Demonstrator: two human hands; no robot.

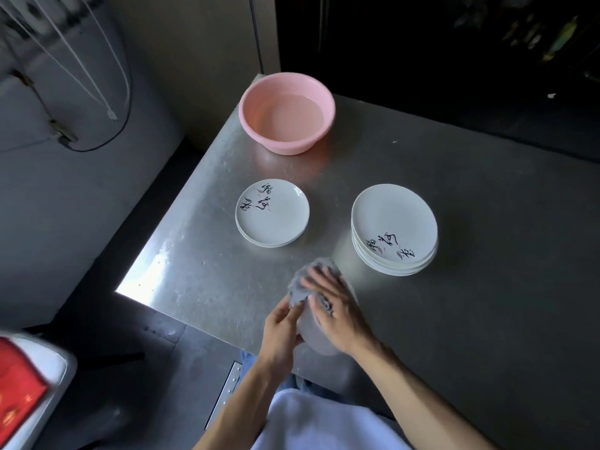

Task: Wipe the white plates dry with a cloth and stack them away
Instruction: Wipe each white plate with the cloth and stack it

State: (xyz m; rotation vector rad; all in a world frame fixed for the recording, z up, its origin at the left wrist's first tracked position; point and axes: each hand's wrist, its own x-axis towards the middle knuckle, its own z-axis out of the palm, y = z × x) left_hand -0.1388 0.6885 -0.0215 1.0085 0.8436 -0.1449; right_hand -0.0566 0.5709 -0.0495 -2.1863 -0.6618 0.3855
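Nearest to the person, just over the front edge of the desk (207,254), both hands work on one white plate (316,337). It is round and smooth, and it is blurred, so its pattern cannot be read. The left hand (281,329) holds the plate by its left rim, with the fingers (287,308) curled round the edge. The right hand (339,308) lies on top and presses a soft, crumpled grey cloth (300,287) against the plate. Its fingers (316,277) are spread over the cloth, and one fold is caught between them.

The desk is flat brushed metal, dull grey with fine scratches, and its left corner shines in the light.

Farther back two piles of plates stand well apart. The low pile (272,219) on the left shows about three rims. The tall pile (394,222) on the right has more plates, but the rims are too close together to count. The plates are round, shallow and glossy white, and each top plate carries black brush characters with small reddish leaf marks.

At the far corner stands one round pink plastic basin (246,121) with water inside.

In all there are one cloth, one plate in the hands, two piles and one basin.
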